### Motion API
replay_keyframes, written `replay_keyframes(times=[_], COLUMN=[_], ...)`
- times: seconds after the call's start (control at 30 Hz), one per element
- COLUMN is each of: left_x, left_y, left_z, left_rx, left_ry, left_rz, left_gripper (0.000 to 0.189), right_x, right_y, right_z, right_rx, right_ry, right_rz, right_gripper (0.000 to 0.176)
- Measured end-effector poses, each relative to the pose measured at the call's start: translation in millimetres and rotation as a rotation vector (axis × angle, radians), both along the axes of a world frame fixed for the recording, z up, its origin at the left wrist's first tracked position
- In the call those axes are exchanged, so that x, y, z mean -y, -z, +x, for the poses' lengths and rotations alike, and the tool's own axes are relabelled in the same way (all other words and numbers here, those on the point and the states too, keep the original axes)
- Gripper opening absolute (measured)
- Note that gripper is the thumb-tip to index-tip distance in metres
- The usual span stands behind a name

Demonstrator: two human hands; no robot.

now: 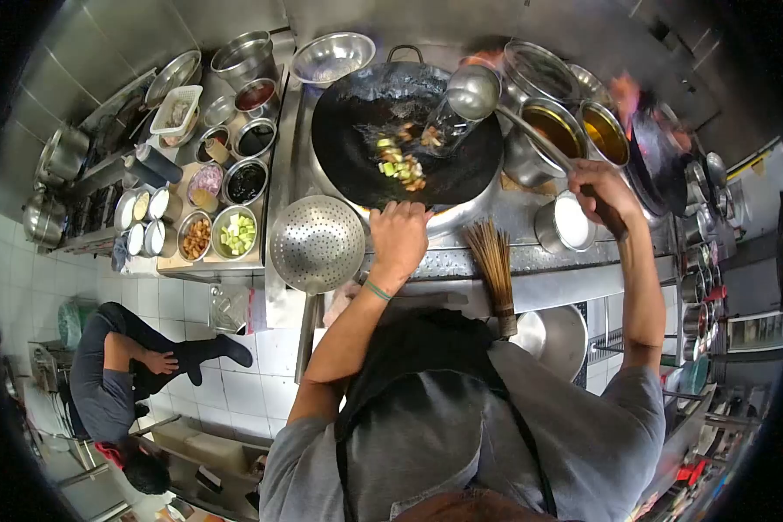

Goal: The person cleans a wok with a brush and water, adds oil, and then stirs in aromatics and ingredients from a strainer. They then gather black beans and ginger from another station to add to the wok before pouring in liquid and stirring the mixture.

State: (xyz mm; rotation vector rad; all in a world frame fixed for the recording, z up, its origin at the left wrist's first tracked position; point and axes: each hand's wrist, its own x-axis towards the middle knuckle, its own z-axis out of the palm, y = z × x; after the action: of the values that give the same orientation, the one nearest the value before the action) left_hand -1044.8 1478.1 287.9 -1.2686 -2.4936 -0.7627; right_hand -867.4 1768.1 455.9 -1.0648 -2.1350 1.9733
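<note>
A black wok (344,130) sits on the stove with diced green and brown pieces (398,165) inside. My left hand (400,235) is closed on the wok's near edge; its fingers hide the part they grip. My right hand (602,187) is wrapped around the long handle of a metal ladle (473,91). The ladle's bowl hangs over the right side of the wok, and a clear, shiny streak shows just below it. To the left of my left hand lies a perforated strainer (317,244). A bamboo brush (491,261) stands between my arms.
Pots of amber liquid (605,132) and a pot of white contents (574,219) stand at right. Flames (625,91) rise behind them. Bowls of green cubes (237,233) and brown pieces (196,237) fill the left counter. Another person (117,374) sits at lower left.
</note>
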Motion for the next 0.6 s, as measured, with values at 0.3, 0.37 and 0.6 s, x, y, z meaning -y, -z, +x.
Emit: replay_keyframes(times=[0.3, 0.37, 0.6], left_x=[-3.4, -5.2, -6.8], left_y=[-0.3, -1.0, -0.6], left_z=[6.4, 7.6, 8.4], left_rx=[-0.004, -0.024, 0.020], left_ry=[-0.028, -0.047, -0.080], left_rz=[0.045, 0.039, -0.006], left_gripper=[0.017, 0.018, 0.020], right_x=[-140.6, -197.6, -327.9], right_y=[35.3, 58.9, 131.7], right_z=[-54.6, -88.5, -173.7], right_rx=[0.046, 0.251, 0.426], right_ry=[0.026, 0.097, 0.212], right_rz=[0.973, 1.101, 1.106], right_gripper=[0.034, 0.041, 0.047])
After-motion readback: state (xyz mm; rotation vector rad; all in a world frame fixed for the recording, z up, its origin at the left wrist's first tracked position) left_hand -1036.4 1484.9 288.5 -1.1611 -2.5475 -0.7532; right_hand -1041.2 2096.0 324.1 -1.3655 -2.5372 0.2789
